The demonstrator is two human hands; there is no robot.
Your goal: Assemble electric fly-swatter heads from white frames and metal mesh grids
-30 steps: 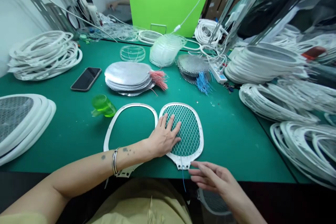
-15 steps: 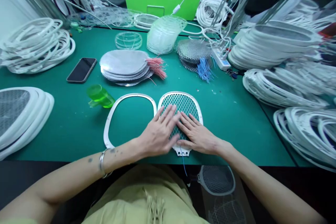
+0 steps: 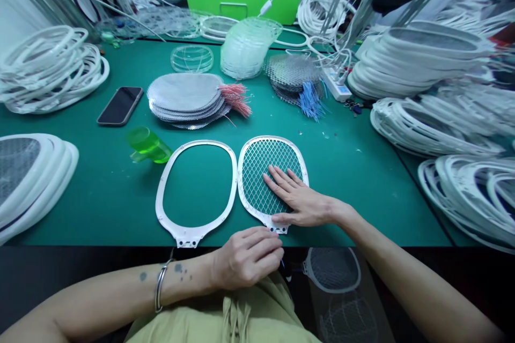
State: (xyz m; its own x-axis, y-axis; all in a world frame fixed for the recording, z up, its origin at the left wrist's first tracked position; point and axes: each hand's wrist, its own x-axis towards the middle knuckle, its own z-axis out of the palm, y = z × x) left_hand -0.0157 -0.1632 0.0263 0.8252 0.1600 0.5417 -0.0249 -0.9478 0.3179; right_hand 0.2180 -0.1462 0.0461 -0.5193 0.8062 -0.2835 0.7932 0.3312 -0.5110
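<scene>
On the green tabletop, a white oval frame with metal mesh (image 3: pixel 257 177) set in it lies flat. My right hand (image 3: pixel 300 201) rests on this mesh, fingers stretched out and spread. Below the frame's neck, at the table's front edge, my left hand (image 3: pixel 251 257) is closed in a pinch. It is around a thin blue wire (image 3: pixel 282 263), of which a short bit shows under the fingers. To the left lies a matching frame (image 3: pixel 161 193) without mesh, its side touching or nearly touching the meshed one.
Behind are a stack of mesh sheets with red wires (image 3: pixel 183 94), mesh with blue wires (image 3: pixel 287 75) and a phone (image 3: pixel 120 106). A green plastic object (image 3: pixel 148 144) sits left of the bare frame. White frames (image 3: pixel 418 64) are piled at right, others (image 3: pixel 60 171) at left.
My left hand has left the mesh, moved down toward me and closed on the blue wire hanging from the frame. The right hand stays flat on the mesh.
</scene>
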